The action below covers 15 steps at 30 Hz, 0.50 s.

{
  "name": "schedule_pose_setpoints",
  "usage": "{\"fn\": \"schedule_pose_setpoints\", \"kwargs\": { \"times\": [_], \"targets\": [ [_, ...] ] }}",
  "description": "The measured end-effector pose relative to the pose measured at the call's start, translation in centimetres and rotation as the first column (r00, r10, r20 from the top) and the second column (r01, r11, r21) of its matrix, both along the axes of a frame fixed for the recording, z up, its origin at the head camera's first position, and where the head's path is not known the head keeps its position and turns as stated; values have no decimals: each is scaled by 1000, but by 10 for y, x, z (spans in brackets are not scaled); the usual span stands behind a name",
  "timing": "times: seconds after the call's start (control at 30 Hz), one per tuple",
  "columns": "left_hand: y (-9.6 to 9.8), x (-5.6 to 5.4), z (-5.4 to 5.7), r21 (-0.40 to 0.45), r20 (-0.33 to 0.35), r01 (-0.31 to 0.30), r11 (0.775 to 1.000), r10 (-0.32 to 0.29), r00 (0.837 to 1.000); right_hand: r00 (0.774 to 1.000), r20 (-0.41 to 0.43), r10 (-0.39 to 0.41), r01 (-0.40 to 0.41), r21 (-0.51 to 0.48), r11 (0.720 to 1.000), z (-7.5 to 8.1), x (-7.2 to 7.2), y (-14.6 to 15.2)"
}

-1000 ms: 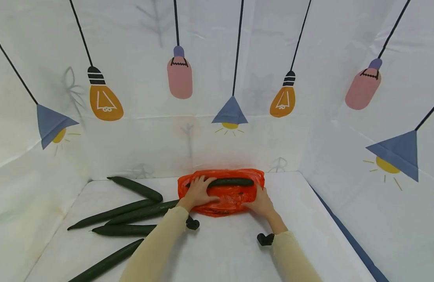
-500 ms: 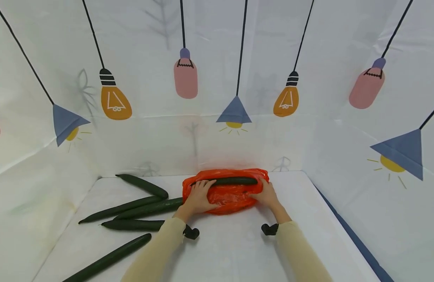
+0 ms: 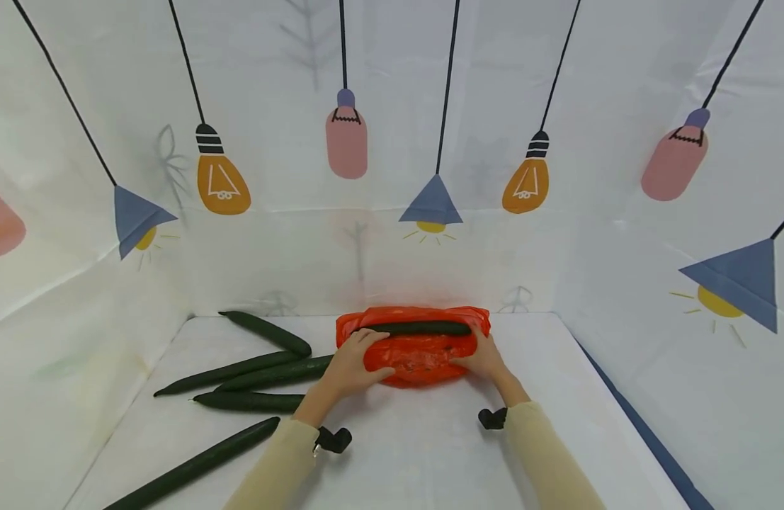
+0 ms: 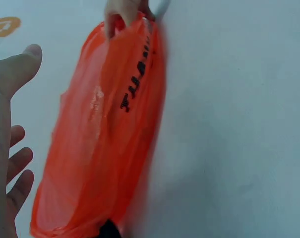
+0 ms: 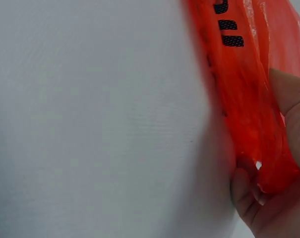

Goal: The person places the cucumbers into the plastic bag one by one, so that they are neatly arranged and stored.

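Note:
An orange-red plastic bag (image 3: pixel 423 361) with black printing lies at the back middle of the white table. A long dark green cucumber (image 3: pixel 430 328) lies lengthwise in its opening, its left end partly hidden by my left fingers in the head view. My left hand (image 3: pixel 350 365) is at the bag's left end, thumb spread and fingers loose; the left wrist view shows the palm and fingers beside the plastic. With my right hand (image 3: pixel 487 358) I hold the opposite end, the thumb (image 5: pixel 288 94) on top of the plastic and fingers curled beneath.
Several more cucumbers (image 3: pixel 258 402) lie on the table (image 3: pixel 423 453) to the left, one of them (image 3: pixel 200 464) nearer the front. A white sheet wall with printed lamps (image 3: pixel 432 202) rises right behind the bag.
My left hand has drawn back leftward from over the bag toward its left end. My right hand stays at the right end. The head view has turned slightly left.

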<state>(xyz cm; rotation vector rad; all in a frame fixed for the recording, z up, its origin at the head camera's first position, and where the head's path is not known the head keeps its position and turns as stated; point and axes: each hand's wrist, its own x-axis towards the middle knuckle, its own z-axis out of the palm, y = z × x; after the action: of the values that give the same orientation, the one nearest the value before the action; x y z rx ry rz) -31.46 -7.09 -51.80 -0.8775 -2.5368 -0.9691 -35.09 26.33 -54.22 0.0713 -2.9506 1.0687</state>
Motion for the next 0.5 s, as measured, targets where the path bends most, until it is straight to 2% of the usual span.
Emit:
{"fn": "schedule_pose_setpoints", "kwargs": {
  "times": [0.23,0.4,0.5],
  "targets": [
    [-30,21,13,-8,0,27,1000,-27,1000,1000,-23,15,-16,-46,999,-3,0,2],
    [-50,34,15,-10,-33,20,1000,-21,999,1000,-14,7,-8,-45,999,-6,1,4],
    [-64,44,13,-34,-15,-17,999,17,1000,1000,-9,9,-9,-47,999,-8,1,4]
  ]
}}
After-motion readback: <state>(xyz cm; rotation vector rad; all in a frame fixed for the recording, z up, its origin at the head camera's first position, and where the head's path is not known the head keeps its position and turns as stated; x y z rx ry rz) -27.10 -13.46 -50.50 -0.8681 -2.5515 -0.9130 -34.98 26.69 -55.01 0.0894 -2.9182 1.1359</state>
